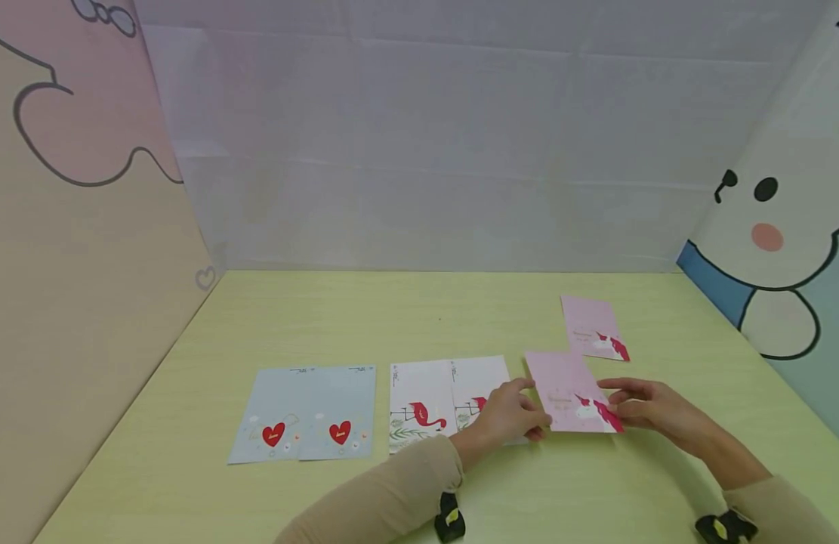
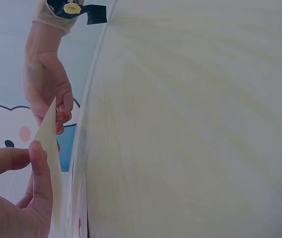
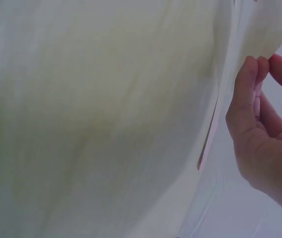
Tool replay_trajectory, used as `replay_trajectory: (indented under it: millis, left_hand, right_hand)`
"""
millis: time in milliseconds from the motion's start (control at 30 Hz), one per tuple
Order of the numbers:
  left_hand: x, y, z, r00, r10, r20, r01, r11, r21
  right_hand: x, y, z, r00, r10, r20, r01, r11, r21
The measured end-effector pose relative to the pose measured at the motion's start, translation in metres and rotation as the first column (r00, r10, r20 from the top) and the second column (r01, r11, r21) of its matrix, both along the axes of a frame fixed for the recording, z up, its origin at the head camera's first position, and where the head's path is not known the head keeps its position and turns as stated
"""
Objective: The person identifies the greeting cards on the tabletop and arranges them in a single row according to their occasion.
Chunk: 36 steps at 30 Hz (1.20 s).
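Note:
Between my two hands is a pink unicorn card [image 1: 562,385], raised a little above the table. My left hand [image 1: 504,415] pinches its left edge; in the left wrist view the thumb and fingers [image 2: 40,163] grip the card [image 2: 55,173] seen nearly edge-on. On the opposite edge, my right hand [image 1: 653,412] pinches near the lower right corner, and the right wrist view shows the fingertips [image 3: 250,64] closed on the card [image 3: 262,32]. A second pink unicorn card [image 1: 589,317] lies flat behind. Two white flamingo cards [image 1: 419,385] lie side by side, the right one partly hidden by my left hand.
Farther left, a pair of pale blue cards [image 1: 276,400] with red hearts lie side by side on the light wood table [image 1: 365,317]. A white sheet [image 1: 426,151] hangs at the back. Printed cartoon panels [image 1: 86,302] stand at both sides.

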State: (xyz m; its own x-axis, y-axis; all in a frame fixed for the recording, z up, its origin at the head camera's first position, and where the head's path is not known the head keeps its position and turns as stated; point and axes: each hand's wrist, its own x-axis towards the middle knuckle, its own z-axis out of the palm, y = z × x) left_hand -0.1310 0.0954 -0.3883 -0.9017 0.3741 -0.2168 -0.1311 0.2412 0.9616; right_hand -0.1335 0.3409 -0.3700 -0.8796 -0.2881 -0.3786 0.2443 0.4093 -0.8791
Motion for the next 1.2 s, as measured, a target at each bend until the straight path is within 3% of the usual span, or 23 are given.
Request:
replay_trajectory:
  millis: [333, 567, 933, 1200]
  left_hand:
    - [0.001, -0.001, -0.003, 0.998, -0.05, 0.049, 0.052, 0.998, -0.03]
    - [0.002, -0.001, -0.005, 0.997, -0.06, 0.046, 0.062, 0.997, -0.049]
    - [0.0, -0.003, -0.006, 0.992, -0.116, 0.04, 0.121, 0.98, -0.161]
    - [0.0, -0.004, -0.007, 0.989, -0.138, 0.043, 0.144, 0.974, -0.177]
  right_hand:
    - [-0.001, 0.004, -0.009, 0.999, 0.045, -0.013, -0.045, 0.999, 0.005]
    - [0.0, 0.002, -0.012, 0.998, 0.06, -0.017, -0.06, 0.998, 0.002]
    - [-0.001, -0.003, -0.014, 0.997, 0.067, -0.027, -0.067, 0.998, 0.02]
    - [-0.001, -0.007, -0.012, 0.998, 0.059, -0.029, -0.057, 0.997, 0.048]
